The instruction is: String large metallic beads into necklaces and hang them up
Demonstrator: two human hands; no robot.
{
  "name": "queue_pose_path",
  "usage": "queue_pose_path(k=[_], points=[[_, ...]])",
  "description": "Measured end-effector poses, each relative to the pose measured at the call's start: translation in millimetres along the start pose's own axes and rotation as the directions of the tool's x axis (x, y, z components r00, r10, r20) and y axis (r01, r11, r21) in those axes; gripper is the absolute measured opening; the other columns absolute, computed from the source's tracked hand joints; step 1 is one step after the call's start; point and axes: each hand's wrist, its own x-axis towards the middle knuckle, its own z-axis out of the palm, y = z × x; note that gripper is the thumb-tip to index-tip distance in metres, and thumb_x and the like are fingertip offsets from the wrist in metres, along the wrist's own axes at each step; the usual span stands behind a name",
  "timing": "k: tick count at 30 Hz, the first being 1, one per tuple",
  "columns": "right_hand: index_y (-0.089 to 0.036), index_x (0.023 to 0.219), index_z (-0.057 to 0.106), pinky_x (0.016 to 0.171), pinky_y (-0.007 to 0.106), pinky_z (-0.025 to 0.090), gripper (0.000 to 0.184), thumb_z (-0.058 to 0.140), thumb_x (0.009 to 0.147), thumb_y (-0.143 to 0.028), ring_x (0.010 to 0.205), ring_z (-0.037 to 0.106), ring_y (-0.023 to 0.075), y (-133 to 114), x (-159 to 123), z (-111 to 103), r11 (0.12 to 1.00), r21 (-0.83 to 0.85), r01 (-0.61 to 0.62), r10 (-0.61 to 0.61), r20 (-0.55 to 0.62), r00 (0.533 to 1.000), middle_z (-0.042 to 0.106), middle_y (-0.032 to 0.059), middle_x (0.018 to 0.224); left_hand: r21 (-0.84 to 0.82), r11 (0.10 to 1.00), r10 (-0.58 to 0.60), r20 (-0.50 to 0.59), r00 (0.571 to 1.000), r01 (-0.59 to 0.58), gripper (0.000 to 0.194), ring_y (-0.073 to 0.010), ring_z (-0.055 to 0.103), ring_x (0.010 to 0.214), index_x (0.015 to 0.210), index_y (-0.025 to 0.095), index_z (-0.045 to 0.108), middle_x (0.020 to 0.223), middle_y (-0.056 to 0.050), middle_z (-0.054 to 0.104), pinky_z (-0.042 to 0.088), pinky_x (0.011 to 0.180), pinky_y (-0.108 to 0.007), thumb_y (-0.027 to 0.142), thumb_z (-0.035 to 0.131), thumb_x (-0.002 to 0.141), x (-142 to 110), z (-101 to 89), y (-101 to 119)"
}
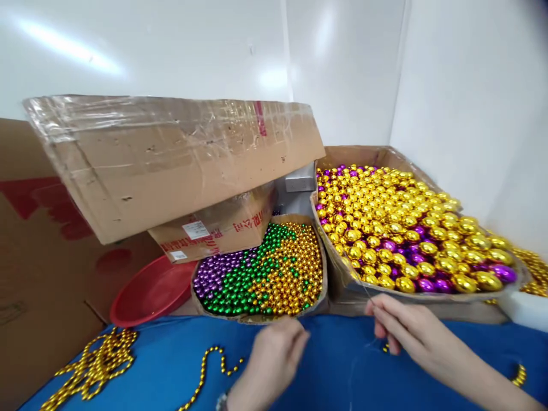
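My right hand [400,328] pinches a thin dark needle [366,290], its tip pointing up and left toward the big box of beads. A fine clear thread [353,365] hangs below that hand over the blue cloth. My left hand [276,357] is closed, its fingers curled together and slightly blurred; whatever it may hold is hidden. Just beyond it stands a box of small beads [257,279] in purple, green and gold. Left of my left hand, a short gold bead string [202,371] lies on the cloth. A few gold beads [386,347] show beneath my right hand.
Blue cloth [162,354] covers the table. Large gold and purple beads fill a cardboard box [338,279] at right. A red basin [149,291] sits at left under tilted cardboard boxes [184,160]. Gold bead strings [100,362] lie at front left, another [519,375] at right.
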Motion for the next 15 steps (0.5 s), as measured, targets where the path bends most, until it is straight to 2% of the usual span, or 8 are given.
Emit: queue_pose_path(k=[1,3,5,8,10,12,13,15], points=[[-0.026,0.095,0.053,0.051,0.022,0.047,0.027,0.029,0.096,-0.038,0.05,0.059,0.0111,5,-4,9,1.0,-0.011,-0.016,0.017,0.006,1.0,0.061,-0.0025,0.068,0.076,0.995,-0.063,-0.045,0.997,0.067,0.027,-0.0194,0.059,0.076,0.079,0.023,0.058,0.082,-0.006,0.065,0.041,0.068,-0.029,0.03,0.036,0.093,11,-14.4,-11],[-0.027,0.096,0.053,0.049,0.021,0.047,0.027,0.028,0.096,-0.037,0.049,0.059,0.0119,13,-10,26,0.998,-0.055,-0.01,0.009,-0.018,1.0,0.059,-0.0037,0.062,0.115,0.984,-0.13,-0.075,0.989,0.139,0.021,-0.0238,0.058,0.088,0.083,0.021,0.059,0.09,-0.01,0.064,0.04,0.077,-0.034,0.025,0.039,0.091,34,-31.6,-37],[-0.029,0.1,0.054,0.055,0.021,0.05,0.025,0.03,0.096,-0.033,0.058,0.063,0.0133,17,-12,42,0.993,-0.11,0.051,-0.06,-0.08,0.995,0.063,-0.0023,0.068,0.121,0.974,-0.187,-0.05,0.981,0.192,0.013,-0.0258,0.057,0.09,0.078,0.018,0.06,0.086,-0.011,0.064,0.041,0.078,-0.038,0.02,0.049,0.086,54,-33.6,-64],[-0.031,0.107,0.053,0.071,0.021,0.052,0.023,0.036,0.094,-0.026,0.082,0.068,0.0144,18,-13,58,0.979,-0.15,0.138,-0.162,-0.156,0.974,0.07,-0.0001,0.095,0.07,0.968,-0.24,0.007,0.971,0.239,0.012,-0.0219,0.059,0.087,0.075,0.015,0.06,0.084,-0.005,0.064,0.043,0.081,-0.041,0.024,0.058,0.083,71,-23.3,-91],[-0.031,0.108,0.053,0.069,0.02,0.053,0.022,0.038,0.093,-0.024,0.079,0.069,0.0139,17,-12,64,0.976,-0.153,0.153,-0.179,-0.169,0.969,0.071,0.0003,0.097,-0.007,0.966,-0.257,0.014,0.966,0.257,0.013,-0.0217,0.059,0.09,0.074,0.015,0.061,0.085,-0.005,0.064,0.043,0.084,-0.042,0.025,0.06,0.082,75,-19.1,-97],[-0.029,0.106,0.055,0.06,0.018,0.054,0.022,0.037,0.093,-0.024,0.067,0.069,0.0134,16,-12,69,0.973,-0.156,0.168,-0.195,-0.174,0.965,0.072,0.0003,0.086,-0.124,0.957,-0.263,0.001,0.965,0.261,0.007,-0.0244,0.059,0.095,0.075,0.017,0.062,0.088,-0.008,0.066,0.043,0.086,-0.041,0.022,0.061,0.08,73,-20.0,-93],[-0.028,0.104,0.056,0.058,0.018,0.053,0.022,0.037,0.093,-0.025,0.063,0.069,0.0136,16,-12,72,0.971,-0.161,0.179,-0.207,-0.173,0.963,0.072,0.0001,0.081,-0.196,0.946,-0.266,-0.004,0.964,0.26,0.005,-0.0251,0.059,0.096,0.079,0.018,0.062,0.089,-0.009,0.066,0.044,0.085,-0.04,0.022,0.059,0.08,71,-21.4,-88],[-0.028,0.099,0.059,0.058,0.019,0.054,0.022,0.038,0.093,-0.026,0.061,0.069,0.0147,16,-11,78,0.962,-0.185,0.199,-0.231,-0.17,0.958,0.071,0.0001,0.074,-0.348,0.903,-0.271,-0.002,0.963,0.253,0.017,-0.0237,0.062,0.093,0.097,0.019,0.06,0.096,-0.009,0.067,0.049,0.08,-0.036,0.028,0.051,0.085,64,-23.3,-74]])
